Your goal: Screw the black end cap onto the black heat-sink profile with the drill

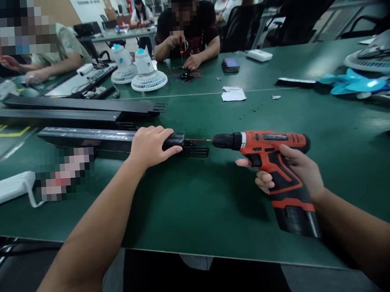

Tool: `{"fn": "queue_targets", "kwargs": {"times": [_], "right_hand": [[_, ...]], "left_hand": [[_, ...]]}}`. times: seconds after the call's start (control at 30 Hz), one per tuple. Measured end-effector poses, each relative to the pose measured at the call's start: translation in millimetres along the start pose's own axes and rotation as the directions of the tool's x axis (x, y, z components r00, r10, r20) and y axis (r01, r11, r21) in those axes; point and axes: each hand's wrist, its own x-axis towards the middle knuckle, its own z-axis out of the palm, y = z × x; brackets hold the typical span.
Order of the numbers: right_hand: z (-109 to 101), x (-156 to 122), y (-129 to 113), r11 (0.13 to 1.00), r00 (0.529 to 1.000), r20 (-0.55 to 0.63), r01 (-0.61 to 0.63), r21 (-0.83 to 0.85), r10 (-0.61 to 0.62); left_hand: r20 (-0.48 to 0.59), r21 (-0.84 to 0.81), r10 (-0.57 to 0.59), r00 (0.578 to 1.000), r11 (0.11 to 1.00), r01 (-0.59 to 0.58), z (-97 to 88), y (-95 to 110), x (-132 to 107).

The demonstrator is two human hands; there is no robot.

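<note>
My left hand [150, 145] is closed over the right end of a long black bar [85, 137] that lies across the green table [192, 208]. My right hand [290, 168] grips the handle of an orange and black cordless drill [268, 152], index finger by the trigger. The drill points left, level with the table. Its thin bit [197, 140] reaches to the bar's end, just beyond my left fingers.
Two more long black bars [80, 110] lie behind. A white power strip [9, 189] sits at the left edge. Two small white fans [144, 72], a phone [231, 65], paper scraps [233, 94] and blue fan blades [353, 83] lie farther back. Other people work across the table.
</note>
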Motion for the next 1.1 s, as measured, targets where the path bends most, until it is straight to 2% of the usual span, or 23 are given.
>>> {"fn": "queue_targets", "kwargs": {"times": [0.13,0.33,0.57,0.7,0.97,1.1], "right_hand": [[-6.6,-0.2,0.3,1.0,1.0,0.029,-0.008,-0.029,0.009],[-20.8,-2.4,1.4,0.987,0.989,0.027,-0.147,0.061,0.146],[-20.7,2.8,10.2,0.973,0.997,0.055,-0.071,0.219,0.061],[-18.3,-0.7,9.7,0.946,0.981,0.11,-0.183,0.269,0.159],[-12.2,-4.9,8.1,0.977,0.987,0.058,-0.157,0.142,0.15],[-11.5,-2.7,9.4,0.977,0.986,0.048,-0.162,0.139,0.157]], "left_hand": [[-0.003,-0.001,-0.001,1.0,1.0,0.001,0.6,-0.3,0.0],[-0.017,0.003,0.007,1.0,1.0,-0.007,1.2,-0.8,-0.5],[-0.015,0.0,0.006,1.0,1.0,-0.006,0.9,-1.0,-0.4],[-0.012,0.014,0.006,1.0,1.0,-0.006,0.9,-0.6,-0.4],[-0.031,0.022,0.009,0.999,1.0,-0.008,1.8,-1.7,-1.8],[-0.028,0.022,0.007,1.0,1.0,-0.007,1.5,-1.3,-2.0]]}}
